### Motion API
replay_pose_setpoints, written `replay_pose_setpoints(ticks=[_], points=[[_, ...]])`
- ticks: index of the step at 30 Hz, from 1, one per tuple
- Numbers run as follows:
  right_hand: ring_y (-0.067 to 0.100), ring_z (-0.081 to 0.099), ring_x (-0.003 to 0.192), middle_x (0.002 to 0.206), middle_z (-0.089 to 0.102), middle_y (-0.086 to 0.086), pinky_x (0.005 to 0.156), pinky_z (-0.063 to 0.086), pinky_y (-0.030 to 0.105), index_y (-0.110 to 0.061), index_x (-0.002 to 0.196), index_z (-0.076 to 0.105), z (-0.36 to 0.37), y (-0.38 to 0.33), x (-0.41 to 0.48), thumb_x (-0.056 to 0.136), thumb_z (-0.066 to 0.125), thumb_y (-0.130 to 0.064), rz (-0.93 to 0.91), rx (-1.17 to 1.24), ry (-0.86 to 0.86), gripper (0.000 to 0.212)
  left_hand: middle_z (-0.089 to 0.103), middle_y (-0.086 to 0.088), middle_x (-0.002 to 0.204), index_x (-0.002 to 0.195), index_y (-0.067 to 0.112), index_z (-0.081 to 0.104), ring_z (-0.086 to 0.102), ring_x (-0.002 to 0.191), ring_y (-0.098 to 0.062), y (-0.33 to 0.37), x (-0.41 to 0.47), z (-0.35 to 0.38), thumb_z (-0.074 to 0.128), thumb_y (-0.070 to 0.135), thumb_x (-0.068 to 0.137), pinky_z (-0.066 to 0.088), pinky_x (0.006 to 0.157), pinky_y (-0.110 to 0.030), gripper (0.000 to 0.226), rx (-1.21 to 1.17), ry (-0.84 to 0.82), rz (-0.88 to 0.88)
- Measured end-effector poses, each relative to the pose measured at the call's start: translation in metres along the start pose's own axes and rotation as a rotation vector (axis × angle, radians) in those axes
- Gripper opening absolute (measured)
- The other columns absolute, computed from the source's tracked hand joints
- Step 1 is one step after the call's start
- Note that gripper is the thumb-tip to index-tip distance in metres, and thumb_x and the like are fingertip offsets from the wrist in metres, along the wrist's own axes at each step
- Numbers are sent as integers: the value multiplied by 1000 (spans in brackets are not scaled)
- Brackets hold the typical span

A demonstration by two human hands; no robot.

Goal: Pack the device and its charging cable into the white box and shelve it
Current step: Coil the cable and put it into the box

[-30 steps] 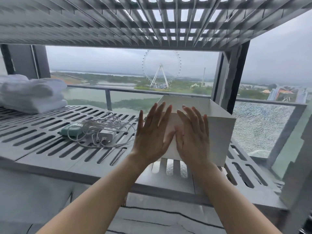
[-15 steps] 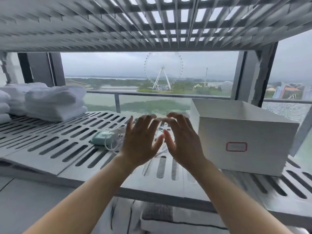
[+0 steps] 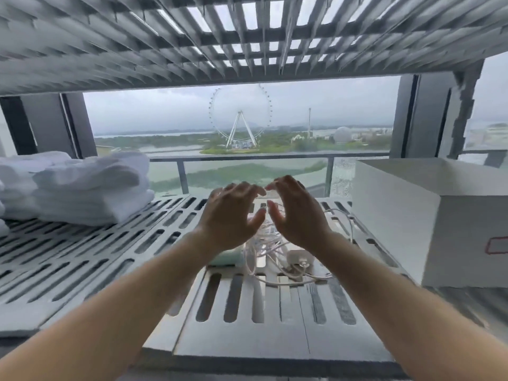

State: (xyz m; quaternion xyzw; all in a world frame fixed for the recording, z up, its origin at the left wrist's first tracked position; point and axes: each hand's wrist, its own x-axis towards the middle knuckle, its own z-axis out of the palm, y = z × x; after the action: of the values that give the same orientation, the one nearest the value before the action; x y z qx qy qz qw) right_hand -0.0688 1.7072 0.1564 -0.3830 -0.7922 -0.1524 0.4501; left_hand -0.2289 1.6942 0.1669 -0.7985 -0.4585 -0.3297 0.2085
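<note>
Reaching for lot: pale green rounded device [image 3: 226,257] and tangled white charging cable [image 3: 264,243], both lying on the grey slotted shelf [image 3: 82,257].
Left hand [image 3: 229,215] and right hand [image 3: 298,215] hover over the heap, fingers spread and loosely curved, holding nothing; contact with the cable cannot be told. The square white plug adapter [image 3: 299,257] lies at the heap's near side. The white cardboard box [image 3: 412,215] stands just right of it, red-outlined label face toward the viewer.
Device mostly hidden under the left wrist: visible edge runs left to right, facing unreadable. Cable has no single axis; one loop trails toward the box.
Hazards, judged: loops snagging in the shelf slots; lifting by the cable alone, dragging the device or adapter off the front edge.
Also present: folded white towels [image 3: 82,185], far left.
</note>
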Motion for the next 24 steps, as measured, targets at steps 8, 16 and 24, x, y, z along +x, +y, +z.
replay_pose_setpoints(ticks=[8,16,24], points=[[17,57,103,114,61,2,86,44,26,-17,111,60,25,17,-24,86,59,-30,134,49,-340,27,64,3,109,108,23,60,60,91,-11,-37,-12,36,44,38,92,48,74,-25,27,-267,-293,-16],[8,61,92,99,67,-6,85,50,30,-23,98,66,18,29,-21,77,70,-33,254,195,-550,23,57,8,118,120,24,58,55,101,-8,-52,-25,42,37,49,93,48,89,-35,42,-386,-462,15],[6,60,87,92,67,-7,83,51,33,-22,91,70,10,28,-19,77,65,-26,280,241,-443,15,65,5,112,111,20,66,60,96,-12,-49,-24,37,50,37,92,49,86,-32,31,-405,-399,56]])
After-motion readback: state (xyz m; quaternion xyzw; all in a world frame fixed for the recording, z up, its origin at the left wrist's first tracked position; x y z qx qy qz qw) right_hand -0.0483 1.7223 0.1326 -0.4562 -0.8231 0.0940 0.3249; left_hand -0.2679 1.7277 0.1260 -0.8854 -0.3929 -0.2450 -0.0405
